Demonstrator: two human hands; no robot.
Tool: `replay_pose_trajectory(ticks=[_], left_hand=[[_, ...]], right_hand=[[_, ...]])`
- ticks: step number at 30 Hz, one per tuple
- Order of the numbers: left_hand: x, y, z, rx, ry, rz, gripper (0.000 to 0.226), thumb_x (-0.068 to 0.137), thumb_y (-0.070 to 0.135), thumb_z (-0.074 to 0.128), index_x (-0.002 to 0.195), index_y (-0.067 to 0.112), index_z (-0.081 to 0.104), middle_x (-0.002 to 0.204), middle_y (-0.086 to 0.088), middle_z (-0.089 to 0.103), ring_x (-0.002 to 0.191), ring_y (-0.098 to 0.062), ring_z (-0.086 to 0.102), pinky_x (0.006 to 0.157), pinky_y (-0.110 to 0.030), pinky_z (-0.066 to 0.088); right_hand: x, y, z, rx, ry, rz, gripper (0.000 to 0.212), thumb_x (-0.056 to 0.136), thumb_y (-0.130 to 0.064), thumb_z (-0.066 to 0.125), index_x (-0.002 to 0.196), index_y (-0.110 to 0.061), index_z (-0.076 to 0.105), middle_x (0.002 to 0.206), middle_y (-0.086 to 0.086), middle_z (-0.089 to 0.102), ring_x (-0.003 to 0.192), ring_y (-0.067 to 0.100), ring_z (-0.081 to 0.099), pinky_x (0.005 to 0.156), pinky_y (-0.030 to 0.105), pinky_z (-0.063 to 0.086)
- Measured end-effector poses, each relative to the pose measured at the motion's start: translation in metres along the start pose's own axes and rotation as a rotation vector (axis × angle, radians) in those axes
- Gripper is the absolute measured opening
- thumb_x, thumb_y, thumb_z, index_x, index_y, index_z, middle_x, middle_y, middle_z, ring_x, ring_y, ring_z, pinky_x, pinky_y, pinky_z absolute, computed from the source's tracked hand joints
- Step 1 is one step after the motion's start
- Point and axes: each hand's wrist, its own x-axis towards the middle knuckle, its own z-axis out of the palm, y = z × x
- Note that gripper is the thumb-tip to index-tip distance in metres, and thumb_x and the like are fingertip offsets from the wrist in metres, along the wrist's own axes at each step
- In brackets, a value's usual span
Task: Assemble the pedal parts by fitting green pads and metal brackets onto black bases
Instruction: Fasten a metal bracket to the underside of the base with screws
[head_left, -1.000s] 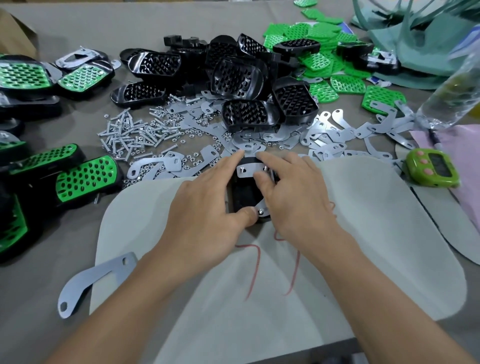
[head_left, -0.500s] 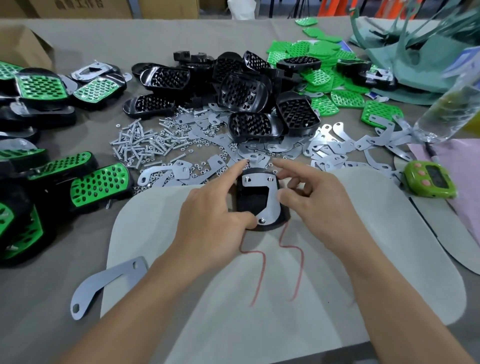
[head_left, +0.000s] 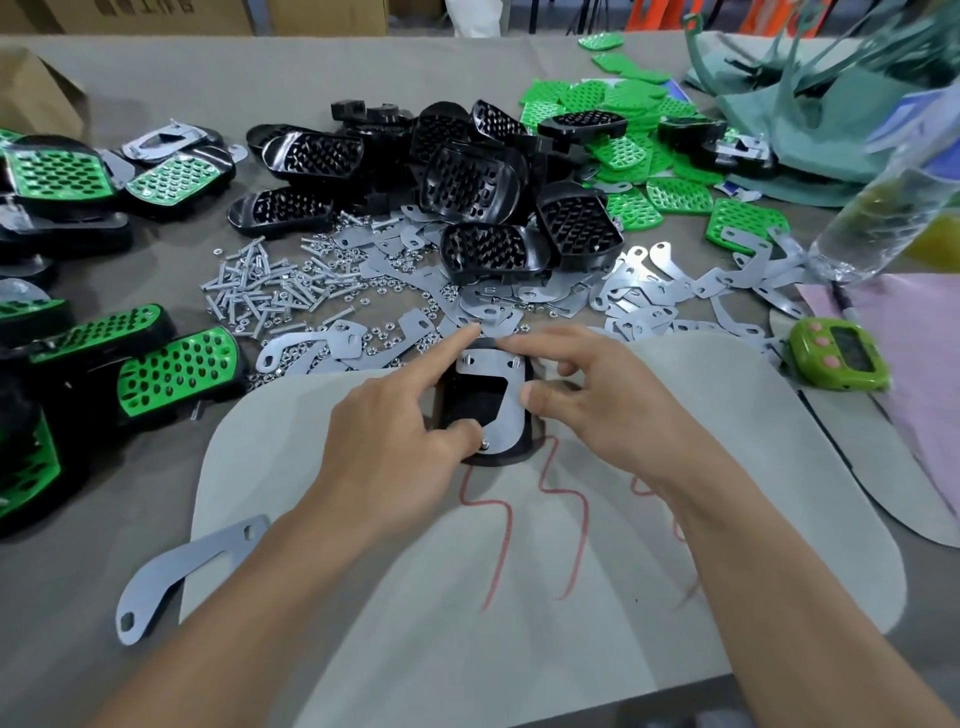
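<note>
Grey mat (head_left: 675, 519), black base (head_left: 470, 402) half hidden beneath bracket (head_left: 511, 410), left hand (head_left: 384, 447), right hand (head_left: 608, 410).

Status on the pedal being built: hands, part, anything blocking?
Left hand grips black base, thumb by lower screw. Right hand relaxed, thumb at metal bracket edge. Bracket lies on base. Nothing over the part.

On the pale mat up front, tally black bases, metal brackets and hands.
Black base: 1
Metal brackets: 2 (fitted bracket, loose bracket at the mat's left edge)
Hands: 2 (left hand, right hand)
Total: 5
</note>
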Motion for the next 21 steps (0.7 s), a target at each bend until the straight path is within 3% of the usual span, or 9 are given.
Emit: replay_pose_trajectory(ticks=[4, 8, 12, 15, 18, 21], left_hand=[[-0.002, 0.0, 0.0, 0.036, 0.017, 0.021, 0.078, 0.071, 0.044, 0.056, 0.142, 0.068, 0.036, 0.127, 0.017, 0.07, 0.103, -0.013, 0.06, 0.081, -0.026, 0.039], [-0.002, -0.002, 0.001, 0.0, 0.038, 0.038, 0.076, 0.08, 0.042, 0.067, 0.15, 0.052, 0.038, 0.142, 0.025, 0.059, 0.127, -0.008, 0.058, 0.105, -0.035, 0.046], [0.0, -0.009, 0.003, -0.001, 0.048, 0.061, 0.076, 0.089, 0.031, 0.075, 0.151, 0.047, 0.034, 0.147, 0.029, 0.052, 0.134, -0.004, 0.052, 0.106, -0.033, 0.043], [0.0, -0.011, 0.005, -0.007, 0.051, 0.08, 0.078, 0.088, 0.035, 0.075, 0.151, 0.048, 0.032, 0.148, 0.027, 0.052, 0.135, -0.005, 0.051, 0.108, -0.034, 0.043], [0.0, -0.011, 0.006, -0.008, 0.064, 0.086, 0.08, 0.084, 0.042, 0.077, 0.151, 0.05, 0.033, 0.148, 0.026, 0.053, 0.134, -0.003, 0.052, 0.103, -0.026, 0.041], [0.001, -0.012, 0.003, 0.021, -0.004, 0.121, 0.079, 0.089, 0.042, 0.073, 0.156, 0.046, 0.032, 0.152, 0.025, 0.049, 0.139, -0.002, 0.047, 0.109, -0.027, 0.038]], right_hand=[[0.0, 0.0, 0.001, -0.008, -0.008, -0.006, 0.043, 0.093, -0.012, 0.072, 0.132, -0.032, 0.067, 0.137, -0.007, 0.053, 0.079, -0.023, 0.051, 0.076, 0.004, 0.039], [0.001, 0.0, 0.002, -0.003, 0.007, 0.002, 0.044, 0.093, -0.011, 0.071, 0.13, -0.033, 0.068, 0.136, -0.008, 0.053, 0.077, -0.026, 0.053, 0.074, 0.002, 0.039], [-0.002, -0.001, 0.004, 0.028, 0.019, 0.014, 0.044, 0.092, -0.011, 0.07, 0.127, -0.036, 0.069, 0.134, -0.012, 0.054, 0.079, -0.024, 0.054, 0.075, 0.001, 0.038], [-0.003, -0.005, 0.004, 0.011, 0.023, 0.033, 0.039, 0.09, -0.026, 0.071, 0.127, -0.039, 0.069, 0.132, -0.015, 0.055, 0.085, -0.012, 0.057, 0.086, 0.016, 0.041], [-0.005, -0.014, 0.018, -0.134, 0.153, 0.055, 0.049, 0.077, -0.054, 0.069, 0.125, -0.045, 0.067, 0.129, -0.02, 0.057, 0.11, 0.007, 0.053, 0.099, 0.031, 0.043], [-0.006, -0.018, 0.026, -0.209, 0.23, 0.072, 0.051, 0.078, -0.036, 0.071, 0.128, -0.042, 0.065, 0.131, -0.021, 0.057, 0.111, 0.014, 0.054, 0.101, 0.036, 0.045]])
